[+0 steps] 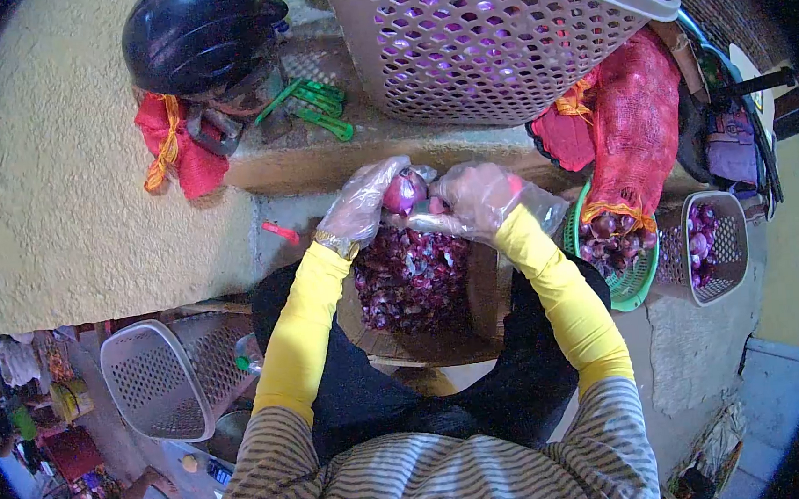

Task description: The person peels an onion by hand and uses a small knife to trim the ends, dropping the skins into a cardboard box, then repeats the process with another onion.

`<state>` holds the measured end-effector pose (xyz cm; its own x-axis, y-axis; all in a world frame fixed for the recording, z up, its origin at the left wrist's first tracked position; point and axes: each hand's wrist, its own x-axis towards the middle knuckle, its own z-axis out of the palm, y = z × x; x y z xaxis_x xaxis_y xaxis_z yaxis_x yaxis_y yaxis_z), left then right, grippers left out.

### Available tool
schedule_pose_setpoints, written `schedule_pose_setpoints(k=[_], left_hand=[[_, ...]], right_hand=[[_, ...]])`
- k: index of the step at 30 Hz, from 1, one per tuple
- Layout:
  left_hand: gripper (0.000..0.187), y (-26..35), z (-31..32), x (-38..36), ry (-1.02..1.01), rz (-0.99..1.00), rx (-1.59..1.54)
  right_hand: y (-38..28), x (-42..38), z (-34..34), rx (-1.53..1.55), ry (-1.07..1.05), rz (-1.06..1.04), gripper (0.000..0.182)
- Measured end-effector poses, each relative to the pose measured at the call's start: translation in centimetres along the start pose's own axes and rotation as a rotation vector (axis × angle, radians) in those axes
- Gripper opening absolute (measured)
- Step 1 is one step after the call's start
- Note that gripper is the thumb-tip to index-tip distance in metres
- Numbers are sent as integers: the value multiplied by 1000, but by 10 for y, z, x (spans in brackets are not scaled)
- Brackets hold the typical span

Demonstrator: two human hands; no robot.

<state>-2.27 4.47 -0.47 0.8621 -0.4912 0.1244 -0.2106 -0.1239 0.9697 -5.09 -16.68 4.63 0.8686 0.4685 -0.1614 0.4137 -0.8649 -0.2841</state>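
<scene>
My left hand, in a clear plastic glove, is closed around a purple-red onion. My right hand, also gloved in loose clear plastic, is closed beside the onion on what looks like a small knife. Its pale blade points toward the onion, and a bit of pink shows through the glove; the fingers hide most of it. Below both hands, between my knees, an open cardboard box holds a heap of purple onion skins.
Ahead stands a large perforated basket of onions. At right are a red mesh sack spilling onions into a green basket, and a smaller onion crate. A helmet, green tools, a pink object and grey basket lie left.
</scene>
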Motion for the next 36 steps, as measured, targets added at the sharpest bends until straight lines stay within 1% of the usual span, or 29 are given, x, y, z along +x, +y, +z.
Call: schedule_pose_setpoints(k=[1,2,3,4,7,8,9,10,11,13,17,19,20,22,23,24,25,26,28,29,31,32,34,35,36], left_hand=[[38,8,0,0,-16,-130,-159],[38,2,-2,1,-15,-129,-159],[34,-12,-5,2,-56,-103,-131],[44,-21,-6,2,-97,-76,-102],[39,-29,-1,2,-44,-27,-104],[39,-29,1,5,-47,-27,-104],[35,-13,5,12,-79,-261,-478],[38,-4,7,16,-109,-496,-851],[38,-3,6,16,-111,-495,-850],[36,-3,3,15,-186,-439,-705],[37,-12,3,15,-163,-421,-763],[33,-11,3,14,-90,-472,-748],[33,-14,2,14,-90,-472,-748],[33,-15,1,15,-53,-513,-867],[33,-16,1,15,-51,-512,-867],[33,-9,2,15,27,-511,-908],[34,-5,2,15,105,-510,-948],[34,-9,2,15,106,-511,-948],[37,-16,-2,14,28,-372,-766],[37,-19,-3,14,29,-371,-767],[34,-20,-5,14,2,-382,-854],[34,-20,-5,14,4,-382,-854],[32,-19,-4,13,52,-488,-914],[32,-18,-1,14,51,-488,-916],[33,-13,2,15,67,-510,-980]], right_hand=[[-1,-1,0,-1,0,-1,61],[-1,-3,1,30,21,-22,60],[-1,-4,1,61,41,-43,59],[-1,-4,1,61,42,-43,59],[3,-5,3,71,36,-26,58],[6,-5,4,78,81,-35,56],[8,-5,5,85,126,-44,53],[8,-6,3,85,127,-43,53],[7,-7,0,70,122,-31,54],[7,-8,-2,55,115,-19,54],[3,-6,-2,68,39,-8,59],[-1,-6,-3,68,8,-15,61],[-4,-7,-6,60,-30,-31,61],[-14,-8,-8,51,-67,-47,61],[-20,-8,-8,45,-111,-59,61],[-24,-9,-8,39,-156,-72,62],[-20,-7,4,86,-124,-121,63],[-18,-6,7,86,-125,-121,63],[-16,-5,9,48,-90,-117,61],[-15,-6,8,47,-90,-118,61],[-15,-8,5,205,192,-90,60],[-13,-9,0,205,191,-91,60],[-11,-10,-13,151,281,62,60],[-8,-9,-14,147,293,86,60],[-7,-8,-13,147,293,86,60]])
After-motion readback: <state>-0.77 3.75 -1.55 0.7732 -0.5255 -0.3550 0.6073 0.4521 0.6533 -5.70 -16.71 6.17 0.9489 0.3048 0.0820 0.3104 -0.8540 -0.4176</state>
